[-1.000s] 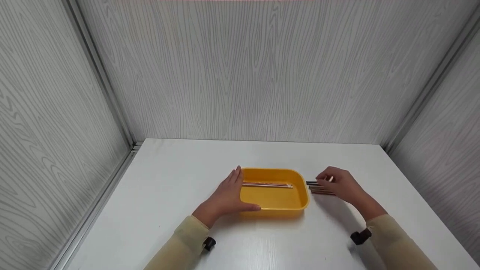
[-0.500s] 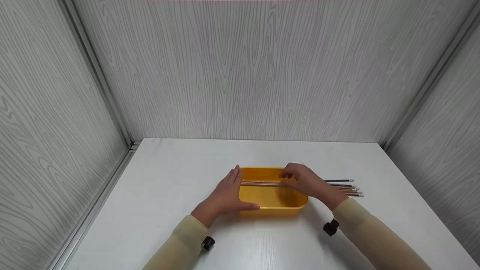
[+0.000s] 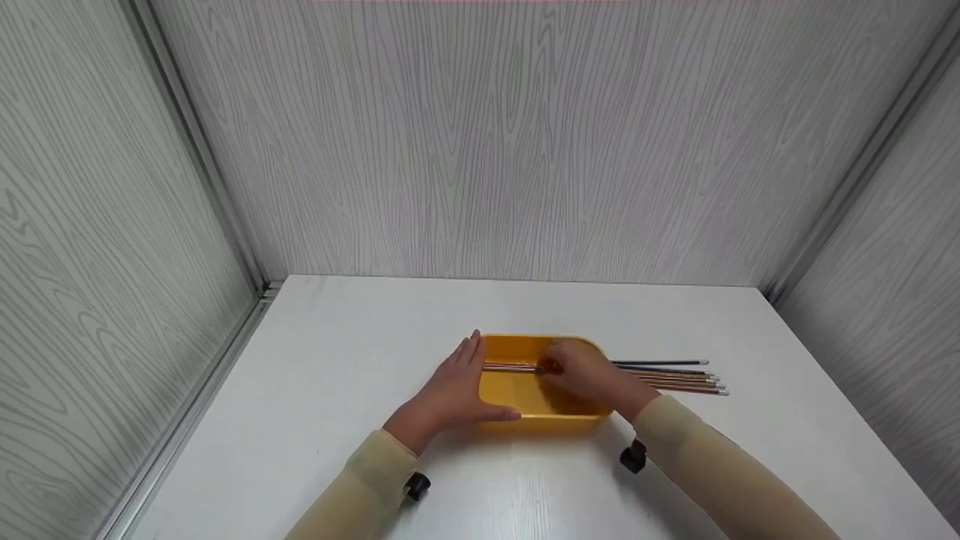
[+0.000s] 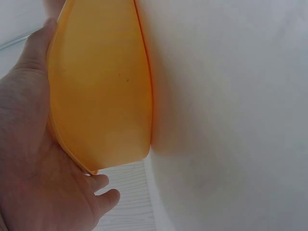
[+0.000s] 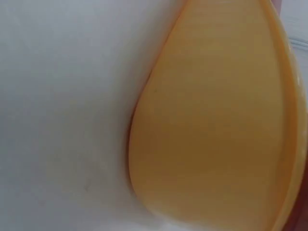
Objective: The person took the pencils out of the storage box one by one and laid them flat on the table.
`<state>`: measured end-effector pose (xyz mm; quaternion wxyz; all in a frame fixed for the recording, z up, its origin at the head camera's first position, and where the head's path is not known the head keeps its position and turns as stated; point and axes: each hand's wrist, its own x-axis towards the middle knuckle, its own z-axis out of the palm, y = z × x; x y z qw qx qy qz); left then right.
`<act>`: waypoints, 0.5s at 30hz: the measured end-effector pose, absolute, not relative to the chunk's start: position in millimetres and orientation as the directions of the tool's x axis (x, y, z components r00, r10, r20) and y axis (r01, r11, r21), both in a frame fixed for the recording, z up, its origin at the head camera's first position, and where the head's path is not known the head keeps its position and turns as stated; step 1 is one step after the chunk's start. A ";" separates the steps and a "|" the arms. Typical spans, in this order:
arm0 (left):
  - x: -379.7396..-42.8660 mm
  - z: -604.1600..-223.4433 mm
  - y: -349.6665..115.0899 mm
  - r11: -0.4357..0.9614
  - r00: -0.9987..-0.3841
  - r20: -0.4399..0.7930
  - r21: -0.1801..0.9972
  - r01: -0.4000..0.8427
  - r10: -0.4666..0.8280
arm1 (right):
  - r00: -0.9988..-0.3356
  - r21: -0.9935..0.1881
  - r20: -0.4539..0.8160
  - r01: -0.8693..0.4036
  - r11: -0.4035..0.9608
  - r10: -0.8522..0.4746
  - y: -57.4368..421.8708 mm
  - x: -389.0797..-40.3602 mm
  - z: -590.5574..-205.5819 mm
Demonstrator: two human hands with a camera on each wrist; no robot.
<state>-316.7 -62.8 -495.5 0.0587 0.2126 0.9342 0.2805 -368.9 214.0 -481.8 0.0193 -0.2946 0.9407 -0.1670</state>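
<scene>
A yellow plastic tray (image 3: 546, 424) stands on the white table, its long side toward me. My left hand (image 3: 452, 386) spans its left end, thumb along the front rim and fingers straight against the left side. In the left wrist view the same hand (image 4: 43, 159) lies along the tray's rim (image 4: 72, 155). My right hand (image 3: 583, 369) is inside the tray toward its right, fingers bent at the ends of thin pencils (image 3: 510, 367) lying lengthwise there. It seems to pinch one pencil, mostly hidden by the fingers. In the right wrist view only the tray's outer wall (image 5: 207, 120) fills the middle.
Several more pencils (image 3: 686, 381) with white ends lie on the table right of the tray, partly under my right wrist. Grey wood-patterned panels (image 3: 510, 150) close in the back and both sides of the white table (image 3: 360, 315).
My right hand has moved left from the pencils on the table, over the tray's right rim, and down into the tray. My left hand has stayed at the tray's left end.
</scene>
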 end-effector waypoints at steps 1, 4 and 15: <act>-316.8 -495.5 -62.9 0.751 -0.902 0.011 0.549 0.367 0.432 | -0.827 -0.316 0.064 -0.548 0.774 -0.559 212.7 -369.0 -483.1; -317.1 -495.6 -63.0 0.752 -0.901 0.013 0.546 0.369 0.433 | -0.833 -0.310 0.071 -0.541 0.782 -0.548 210.0 -369.3 -486.1; -316.8 -495.8 -64.1 0.749 -0.893 0.015 0.540 0.385 0.449 | -0.835 -0.375 0.044 -0.523 0.765 -0.549 209.9 -369.4 -494.8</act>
